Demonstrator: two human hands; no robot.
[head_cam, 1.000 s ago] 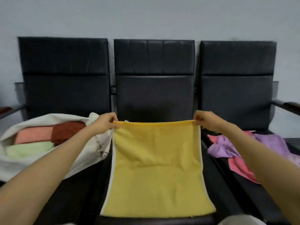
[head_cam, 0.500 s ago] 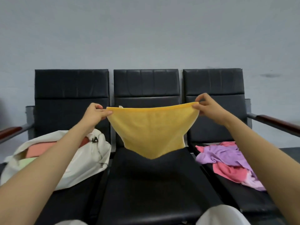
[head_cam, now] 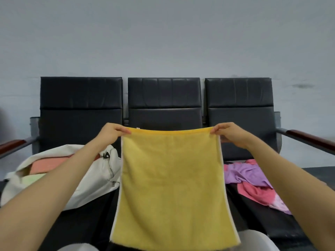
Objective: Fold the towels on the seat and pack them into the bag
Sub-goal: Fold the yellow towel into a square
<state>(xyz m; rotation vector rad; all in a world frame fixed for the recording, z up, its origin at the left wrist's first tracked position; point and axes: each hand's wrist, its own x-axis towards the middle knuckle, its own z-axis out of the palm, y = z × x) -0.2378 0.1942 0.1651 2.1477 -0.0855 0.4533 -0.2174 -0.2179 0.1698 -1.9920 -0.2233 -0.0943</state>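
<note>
Left hand and right hand pinch one yellow towel (one bag beside).

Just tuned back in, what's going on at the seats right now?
A person holds a yellow towel spread open before the middle seat, the left hand and right hand each pinching a top corner. It is not folded yet. The white bag on the left seat holds a salmon towel and a pale green towel, folded. A purple towel and a pink towel lie crumpled on the right seat.
</note>
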